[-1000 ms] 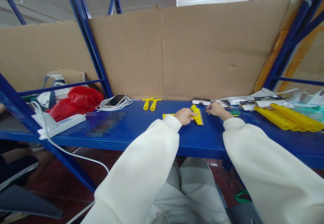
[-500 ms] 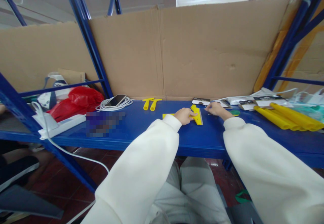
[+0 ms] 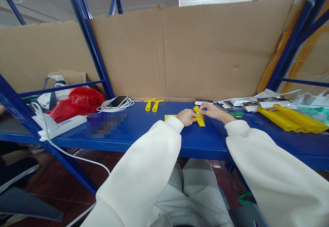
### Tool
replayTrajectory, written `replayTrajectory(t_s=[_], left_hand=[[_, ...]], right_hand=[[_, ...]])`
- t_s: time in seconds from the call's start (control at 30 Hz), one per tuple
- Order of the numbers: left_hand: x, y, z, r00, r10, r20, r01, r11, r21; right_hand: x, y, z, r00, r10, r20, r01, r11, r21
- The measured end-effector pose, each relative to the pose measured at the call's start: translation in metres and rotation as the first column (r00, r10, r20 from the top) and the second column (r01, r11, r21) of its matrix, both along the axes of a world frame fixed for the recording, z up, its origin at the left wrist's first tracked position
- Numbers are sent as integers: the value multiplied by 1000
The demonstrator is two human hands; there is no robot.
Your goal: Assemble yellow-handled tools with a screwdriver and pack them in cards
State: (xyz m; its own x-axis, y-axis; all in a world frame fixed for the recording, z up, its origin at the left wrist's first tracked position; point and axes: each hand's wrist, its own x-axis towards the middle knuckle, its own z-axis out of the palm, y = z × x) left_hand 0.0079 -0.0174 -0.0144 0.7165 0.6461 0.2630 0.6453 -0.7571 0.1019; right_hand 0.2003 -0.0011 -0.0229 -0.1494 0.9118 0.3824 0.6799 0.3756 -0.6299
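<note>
A yellow scraper (image 3: 200, 121) with a flat blade edge lies on the blue shelf, its head toward the right. My left hand (image 3: 186, 117) is closed around the scraper where handle and head meet. Over the upper part of the head is my right hand (image 3: 210, 111), its fingertips pinched together at the scraper's surface. Whatever those fingertips hold is too small to name. Just right of that hand lies a green screwdriver-like handle (image 3: 236, 114). Two yellow T-shaped handles (image 3: 155, 105) lie further left at the back.
Several yellow tubes (image 3: 295, 119) lie at the right beside black-and-white packages (image 3: 273, 102). At the left are a coiled white cable with a phone (image 3: 118, 101), a white power strip (image 3: 66, 127) and a red bag (image 3: 79, 102). Cardboard (image 3: 218, 52) walls the back.
My right hand has moved left from the shelf beside the scraper onto its head. My left hand and the scraper have stayed in place.
</note>
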Motion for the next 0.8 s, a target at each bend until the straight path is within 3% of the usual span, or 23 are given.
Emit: replayTrajectory(t_s=[0.5,0.8], left_hand=[[0,-2,0,1000,22,16,-22,1000,0],[0,-2,3,999,37,40,-36,999,-23]], right_hand=[[-12,-6,1,990,-117,84,121,992,-44],[-12,-3,-2,967,-214,-140,220,975,29]])
